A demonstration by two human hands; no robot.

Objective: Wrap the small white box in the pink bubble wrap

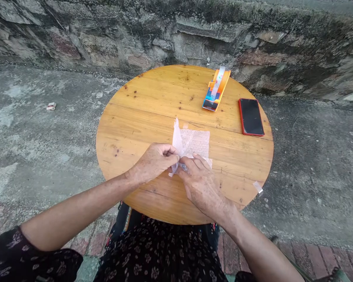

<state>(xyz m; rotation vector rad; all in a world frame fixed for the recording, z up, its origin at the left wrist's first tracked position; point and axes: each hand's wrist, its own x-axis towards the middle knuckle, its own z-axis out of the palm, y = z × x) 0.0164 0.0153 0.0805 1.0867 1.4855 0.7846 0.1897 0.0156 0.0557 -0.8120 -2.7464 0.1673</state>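
A small sheet of clear bubble wrap [194, 143] lies on the round wooden table [141, 117], its left edge lifted upright. My left hand [153, 161] is closed, pinching the near left edge of the sheet. My right hand [201, 184] is closed on the sheet's near edge too, fingers pressed onto it right beside the left fingertips. What lies under the fingers inside the wrap is hidden.
An orange tape dispenser [217, 90] stands at the table's far side. A red-cased phone [251, 116] lies face up at the far right. A strip of tape [258, 187] hangs off the right rim. Stone wall behind, concrete ground around, a small scrap [51, 105] at left.
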